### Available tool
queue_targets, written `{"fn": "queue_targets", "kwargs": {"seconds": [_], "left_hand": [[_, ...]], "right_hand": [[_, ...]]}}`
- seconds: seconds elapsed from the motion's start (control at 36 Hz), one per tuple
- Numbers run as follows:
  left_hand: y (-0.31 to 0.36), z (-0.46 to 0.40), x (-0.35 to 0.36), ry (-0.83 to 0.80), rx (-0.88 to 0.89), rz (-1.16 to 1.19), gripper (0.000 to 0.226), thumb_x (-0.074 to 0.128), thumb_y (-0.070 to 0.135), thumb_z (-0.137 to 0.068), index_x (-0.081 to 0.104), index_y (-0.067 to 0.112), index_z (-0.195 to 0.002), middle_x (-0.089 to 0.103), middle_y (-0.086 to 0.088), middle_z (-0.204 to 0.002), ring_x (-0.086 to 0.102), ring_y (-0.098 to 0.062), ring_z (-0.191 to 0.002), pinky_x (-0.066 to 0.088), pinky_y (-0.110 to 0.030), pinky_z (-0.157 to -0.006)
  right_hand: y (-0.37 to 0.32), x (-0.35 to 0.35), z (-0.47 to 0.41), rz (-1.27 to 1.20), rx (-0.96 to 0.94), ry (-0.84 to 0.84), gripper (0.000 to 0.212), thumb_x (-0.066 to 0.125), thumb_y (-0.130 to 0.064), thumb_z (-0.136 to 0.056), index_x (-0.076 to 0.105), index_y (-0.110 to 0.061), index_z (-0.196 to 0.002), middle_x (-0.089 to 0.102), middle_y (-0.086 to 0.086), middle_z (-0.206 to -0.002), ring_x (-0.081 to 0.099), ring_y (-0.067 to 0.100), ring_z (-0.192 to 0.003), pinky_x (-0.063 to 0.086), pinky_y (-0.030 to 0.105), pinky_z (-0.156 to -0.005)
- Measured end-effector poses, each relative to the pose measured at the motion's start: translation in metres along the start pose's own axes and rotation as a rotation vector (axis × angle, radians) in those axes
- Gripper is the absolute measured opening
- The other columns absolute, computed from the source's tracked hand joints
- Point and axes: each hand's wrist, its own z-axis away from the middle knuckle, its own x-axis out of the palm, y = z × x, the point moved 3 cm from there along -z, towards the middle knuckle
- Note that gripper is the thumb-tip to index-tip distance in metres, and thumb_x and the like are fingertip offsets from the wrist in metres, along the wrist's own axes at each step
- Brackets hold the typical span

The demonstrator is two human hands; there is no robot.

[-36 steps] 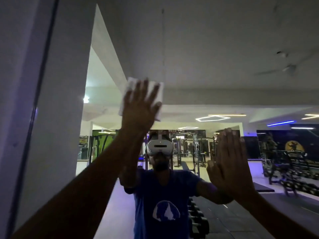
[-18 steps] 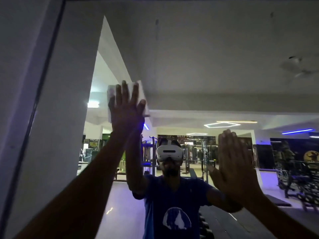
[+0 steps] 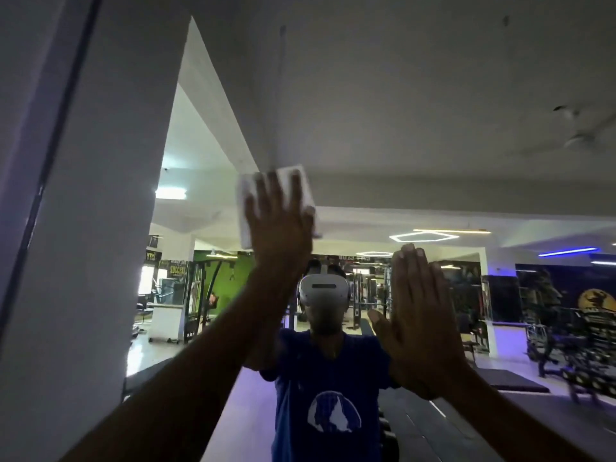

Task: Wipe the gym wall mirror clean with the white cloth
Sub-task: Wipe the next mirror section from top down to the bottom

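Note:
The wall mirror (image 3: 416,105) fills almost the whole view, with its dark frame edge (image 3: 56,135) running down the left. My left hand (image 3: 280,225) is raised high and presses the folded white cloth (image 3: 245,211) flat against the glass with straight, spread fingers. The cloth shows above and left of the fingers. My right hand (image 3: 420,315) lies flat on the mirror lower and to the right, fingers straight and together, holding nothing.
The mirror reflects a person in a blue shirt (image 3: 330,388) wearing a white headset (image 3: 321,290), gym machines (image 3: 370,291), a dumbbell rack (image 3: 573,348) at right and ceiling lights (image 3: 423,235). A grey wall (image 3: 20,95) borders the mirror's left side.
My left hand slid the cloth left across the glass, then back to the right, to just above the reflected headset. My right hand stayed flat on the mirror.

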Motion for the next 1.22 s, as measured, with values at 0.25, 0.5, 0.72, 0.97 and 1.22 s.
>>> {"fn": "queue_targets", "kwargs": {"seconds": [0.25,0.5,0.72,0.97,1.22], "left_hand": [[-0.047,-0.03,-0.007,-0.004,0.044,-0.025,0.069,0.02,0.046,-0.106,0.024,0.011,-0.166,0.021,-0.029,-0.169,0.022,-0.049,-0.156,0.026,-0.065,-0.122],[0.133,0.044,0.003,-0.085,0.548,0.171,0.064,0.037,0.049,-0.109,0.028,0.022,-0.165,0.022,-0.019,-0.172,0.016,-0.038,-0.16,0.013,-0.058,-0.129],[0.025,-0.042,0.012,0.097,0.184,-0.021,0.059,0.019,0.049,-0.112,0.019,0.03,-0.168,0.016,-0.014,-0.175,0.013,-0.033,-0.162,0.011,-0.05,-0.128],[0.121,0.047,0.028,-0.031,0.71,0.034,0.061,0.031,0.052,-0.11,0.033,0.026,-0.165,0.027,-0.014,-0.171,0.022,-0.035,-0.159,0.017,-0.056,-0.128],[0.056,0.009,0.012,0.125,-0.261,0.004,0.062,0.013,0.049,-0.112,0.013,0.025,-0.169,0.009,-0.019,-0.174,0.008,-0.038,-0.162,0.011,-0.055,-0.129]], "right_hand": [[0.076,-0.02,-0.006,0.087,0.064,0.056,0.097,0.023,-0.067,-0.102,0.015,0.008,-0.164,0.004,0.029,-0.173,0.004,0.042,-0.163,0.018,0.064,-0.128],[0.077,-0.018,-0.001,0.061,0.038,0.075,0.095,0.027,-0.065,-0.103,0.012,0.005,-0.166,0.001,0.025,-0.175,0.001,0.04,-0.163,0.015,0.063,-0.129],[0.079,-0.017,0.001,0.011,0.045,0.089,0.097,0.017,-0.07,-0.103,0.013,0.005,-0.165,0.001,0.024,-0.175,0.001,0.038,-0.164,0.016,0.061,-0.129],[0.087,-0.02,0.008,0.051,-0.018,0.07,0.094,0.028,-0.064,-0.104,0.014,0.005,-0.165,0.005,0.025,-0.175,0.004,0.039,-0.164,0.016,0.061,-0.129],[0.116,-0.015,0.057,0.065,0.063,0.018,0.095,0.023,-0.067,-0.102,0.016,0.004,-0.165,0.004,0.023,-0.175,0.004,0.039,-0.164,0.017,0.065,-0.127]]}}
